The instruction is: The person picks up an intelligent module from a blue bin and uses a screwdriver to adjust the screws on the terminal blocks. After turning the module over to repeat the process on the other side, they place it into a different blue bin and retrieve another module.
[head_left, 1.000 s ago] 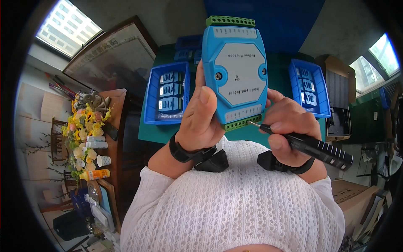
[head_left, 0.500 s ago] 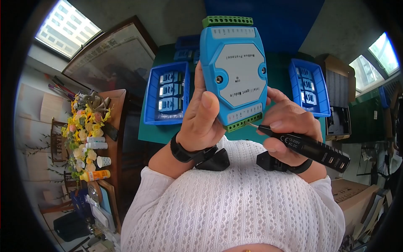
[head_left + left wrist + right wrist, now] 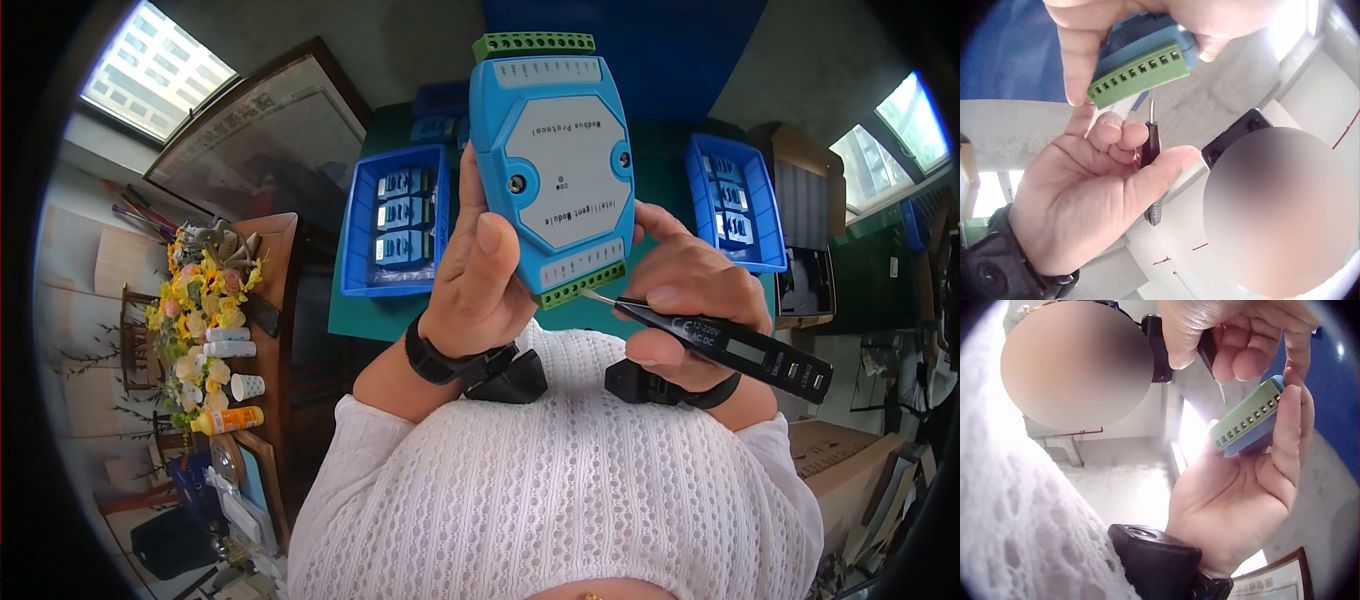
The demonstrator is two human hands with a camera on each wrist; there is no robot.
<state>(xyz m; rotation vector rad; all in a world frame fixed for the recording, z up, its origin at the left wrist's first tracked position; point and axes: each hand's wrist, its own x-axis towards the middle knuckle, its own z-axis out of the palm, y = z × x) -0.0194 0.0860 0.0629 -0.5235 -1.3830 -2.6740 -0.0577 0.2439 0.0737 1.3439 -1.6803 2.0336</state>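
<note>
A blue module [image 3: 570,175] with a grey label reading "Intelligent Module" is held up by my left hand [image 3: 475,275], thumb along its side and fingers behind. Green screw terminal blocks [image 3: 535,43] run along both its ends. My right hand [image 3: 700,285] grips a black voltage tester screwdriver [image 3: 735,345] marked 12-220V, its thin metal tip right at the near terminal block [image 3: 582,286]. In the left wrist view, the tester [image 3: 1152,140] points up toward the green block [image 3: 1138,75]. The right wrist view shows the module's terminal block [image 3: 1249,419] above my left palm.
Blue bins [image 3: 392,285] [image 3: 765,255] with several similar modules stand on the green table [image 3: 365,320] to either side. More blue modules lie farther back. To the left, a wooden table [image 3: 285,240] bears flowers, cups and a bottle. A cardboard box [image 3: 840,455] sits at the right.
The tester has rolled in my right hand, bringing its printed markings and small window into view. Its tip has shifted slightly left along the block. The module has drifted slightly left.
</note>
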